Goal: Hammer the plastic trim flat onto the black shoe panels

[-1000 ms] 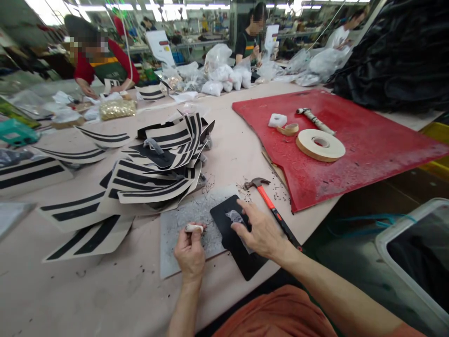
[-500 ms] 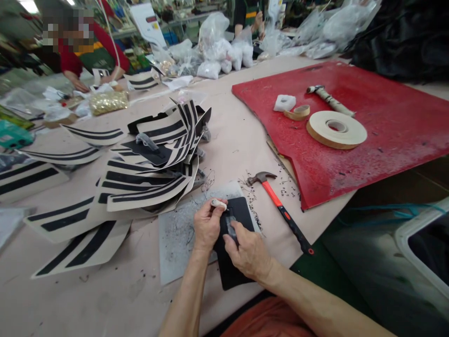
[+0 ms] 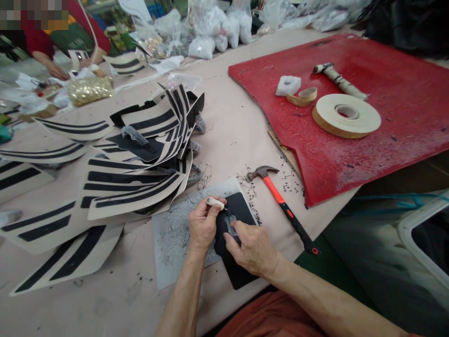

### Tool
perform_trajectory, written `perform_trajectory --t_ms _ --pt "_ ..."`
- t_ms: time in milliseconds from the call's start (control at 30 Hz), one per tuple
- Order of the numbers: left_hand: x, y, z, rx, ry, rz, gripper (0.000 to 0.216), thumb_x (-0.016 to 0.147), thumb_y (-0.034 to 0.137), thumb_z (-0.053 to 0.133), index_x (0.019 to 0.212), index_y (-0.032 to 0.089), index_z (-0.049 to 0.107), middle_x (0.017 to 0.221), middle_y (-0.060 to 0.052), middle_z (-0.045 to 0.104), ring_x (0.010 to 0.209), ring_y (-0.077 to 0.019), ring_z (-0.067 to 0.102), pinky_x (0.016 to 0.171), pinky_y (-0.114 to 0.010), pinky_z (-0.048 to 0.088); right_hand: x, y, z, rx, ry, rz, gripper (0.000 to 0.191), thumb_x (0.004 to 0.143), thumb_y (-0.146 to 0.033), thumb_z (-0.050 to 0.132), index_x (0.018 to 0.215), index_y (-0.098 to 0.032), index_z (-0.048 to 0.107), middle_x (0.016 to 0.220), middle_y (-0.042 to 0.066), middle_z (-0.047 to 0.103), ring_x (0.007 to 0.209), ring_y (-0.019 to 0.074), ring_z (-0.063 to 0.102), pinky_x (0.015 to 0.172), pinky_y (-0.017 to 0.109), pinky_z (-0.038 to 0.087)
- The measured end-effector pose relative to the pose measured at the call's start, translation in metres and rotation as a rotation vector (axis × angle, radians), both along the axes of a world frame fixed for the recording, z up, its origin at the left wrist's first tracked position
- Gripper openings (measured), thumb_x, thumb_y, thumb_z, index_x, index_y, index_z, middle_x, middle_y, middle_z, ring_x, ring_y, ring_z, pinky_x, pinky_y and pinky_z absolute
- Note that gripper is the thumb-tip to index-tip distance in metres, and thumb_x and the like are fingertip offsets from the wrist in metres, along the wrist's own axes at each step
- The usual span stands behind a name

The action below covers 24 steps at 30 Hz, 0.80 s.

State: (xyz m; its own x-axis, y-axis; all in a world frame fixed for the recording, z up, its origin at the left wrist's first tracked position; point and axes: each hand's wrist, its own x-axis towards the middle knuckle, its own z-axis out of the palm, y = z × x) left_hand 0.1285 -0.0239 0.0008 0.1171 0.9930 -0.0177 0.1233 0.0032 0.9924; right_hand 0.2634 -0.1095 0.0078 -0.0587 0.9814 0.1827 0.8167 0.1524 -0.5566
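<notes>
My left hand (image 3: 202, 224) is closed round a short white-handled tool (image 3: 214, 202), its tip down on a black piece (image 3: 242, 210) lying on a grey scratched plate (image 3: 171, 243). My right hand (image 3: 250, 248) presses on that black piece, fingers curled over a small clear film part (image 3: 229, 223) on it. Both hands touch at the piece's middle.
A heap of beige pieces with black stripes (image 3: 140, 154) lies to the left. An orange-handled hammer (image 3: 280, 206) lies to the right. A red mat (image 3: 351, 107) carries a tape roll (image 3: 345, 114), a smaller roll and a wrapped tool. A person in red works at the far left.
My left hand moved right from the grey plate onto the black piece beside my right hand, whose fingers curled down. The view tilted lower.
</notes>
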Motion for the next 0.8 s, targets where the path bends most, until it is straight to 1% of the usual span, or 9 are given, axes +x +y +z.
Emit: perform_trajectory --t_ms 100,167,433,633,800 --pt "0.0005 -0.0010 -0.0007 0.008 0.014 -0.011 0.017 0.090 0.032 0.064 0.100 0.019 0.069 0.096 -0.004 0.077 0.089 -0.0192 0.073 0.084 -0.030 0.055 0.0023 0.0004 0.0057 -0.057 0.017 -0.002 0.021 0.094 -0.036 0.052 0.089 -0.017 0.060 0.077 0.005 0.068 0.069 0.0172 0.064 0.060 0.028 0.037" --pt "0.0010 -0.0016 -0.0005 0.013 0.028 -0.013 0.017 0.090 0.032 0.064 0.100 0.019 0.069 0.095 -0.005 0.077 0.089 -0.0197 0.072 0.084 -0.030 0.055 0.0042 0.0016 0.0070 -0.066 0.023 0.004 0.022 0.093 -0.038 0.052 0.085 -0.018 0.060 0.077 0.005 0.067 0.068 0.0167 0.063 0.060 0.028 0.036" --pt "0.0021 -0.0019 0.0010 0.058 0.093 -0.023 0.017 0.089 0.032 0.063 0.100 0.020 0.070 0.095 -0.005 0.078 0.089 -0.0200 0.072 0.082 -0.031 0.056 0.0038 0.0029 0.0039 -0.029 0.036 0.003 0.021 0.093 -0.036 0.051 0.083 -0.018 0.058 0.075 0.004 0.064 0.066 0.0148 0.060 0.061 0.028 0.034" --pt "0.0039 -0.0026 0.0007 0.109 0.134 -0.028 0.016 0.089 0.029 0.062 0.099 0.020 0.070 0.095 -0.005 0.078 0.087 -0.0197 0.072 0.081 -0.030 0.055 0.0032 0.0032 0.0053 0.008 0.009 -0.005 0.022 0.093 -0.035 0.051 0.079 -0.018 0.056 0.071 0.004 0.063 0.064 0.0143 0.057 0.059 0.027 0.029" --pt "0.0068 -0.0024 0.0022 0.134 0.156 -0.020 0.016 0.088 0.028 0.062 0.098 0.020 0.071 0.093 -0.003 0.078 0.084 -0.0190 0.072 0.081 -0.029 0.055 0.0028 0.0026 0.0042 0.001 -0.014 -0.018 0.022 0.092 -0.035 0.051 0.079 -0.018 0.057 0.071 0.003 0.063 0.062 0.0140 0.056 0.058 0.028 0.027"
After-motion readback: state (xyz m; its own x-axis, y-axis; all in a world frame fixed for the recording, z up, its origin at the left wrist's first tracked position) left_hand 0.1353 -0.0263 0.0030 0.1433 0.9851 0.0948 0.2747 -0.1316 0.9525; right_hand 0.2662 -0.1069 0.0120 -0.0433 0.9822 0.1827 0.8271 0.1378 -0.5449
